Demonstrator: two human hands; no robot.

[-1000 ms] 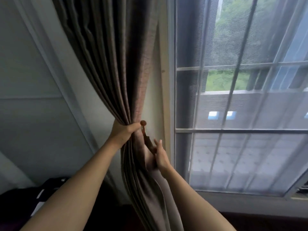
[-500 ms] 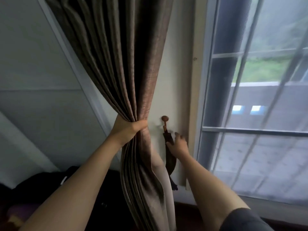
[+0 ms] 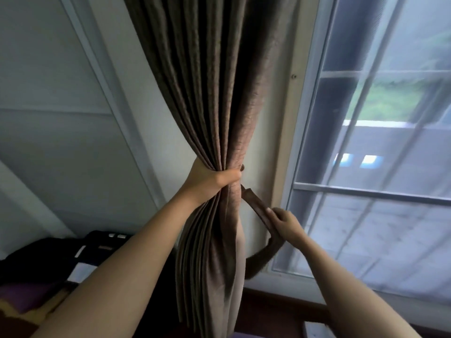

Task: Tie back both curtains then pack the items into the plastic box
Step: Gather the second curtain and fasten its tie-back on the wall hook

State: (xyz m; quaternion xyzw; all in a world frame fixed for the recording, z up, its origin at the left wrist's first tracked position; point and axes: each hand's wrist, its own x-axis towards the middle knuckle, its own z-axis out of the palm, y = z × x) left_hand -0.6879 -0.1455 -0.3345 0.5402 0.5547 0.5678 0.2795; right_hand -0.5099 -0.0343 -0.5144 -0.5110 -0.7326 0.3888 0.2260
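A brown pleated curtain (image 3: 214, 106) hangs in the middle of the view, gathered into a bunch. My left hand (image 3: 210, 181) grips the bunch at its narrow waist. A brown fabric tieback (image 3: 255, 204) runs from the wall hook (image 3: 242, 167), mostly hidden behind the curtain, down and to the right. My right hand (image 3: 284, 223) holds the tieback and pulls it away from the wall; its loose end (image 3: 262, 258) curls below my hand. The plastic box is not in view.
A window (image 3: 380, 167) with a mesh screen and bars fills the right side, its pale frame (image 3: 288, 118) just right of the curtain. A grey panelled wall (image 3: 61, 118) is on the left. Dark bags and cloth (image 3: 48, 259) lie at lower left.
My right hand has taken hold of the tieback and drawn it out to the right and down from the hook. My left hand still grips the curtain, which now covers the hook.
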